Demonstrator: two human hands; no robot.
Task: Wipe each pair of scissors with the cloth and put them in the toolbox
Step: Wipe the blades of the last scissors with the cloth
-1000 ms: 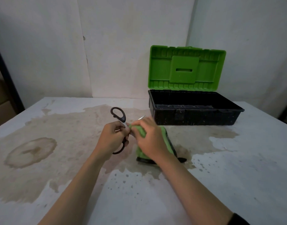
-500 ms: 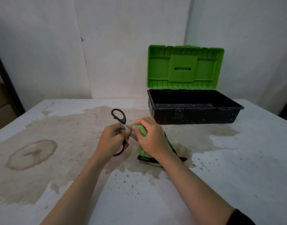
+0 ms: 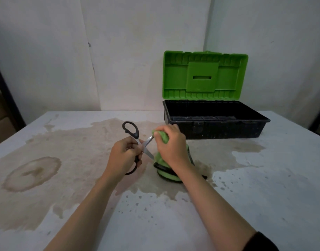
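Ring stain: a brown oval mark on the table at the left of the frame, well apart from both hands.
Table: a pale, worn surface filling the lower frame, with a wide tan stain spreading across its middle and left.
Left hand: just left of centre, fingers curled and clamped on the scissors near the pivot and lower handle.
Scissors: black handles, one loop standing above the left hand and the other curving out below it; the blades are parted, one silver blade pointing up-right toward the cloth, the other pointing down-right.
Right hand: at centre, just right of the scissors, fingers closed on the cloth, pinching a fold of it against the tip of the upper blade.
Cloth: green with a dark edge, bunched under the right hand, its lower part resting on the table below the wrist.
Toolbox: right of centre, behind the right hand, black base standing on the table near the wall, interior dark.
Lid: bright green, open and upright behind the base, in the upper right of the frame.
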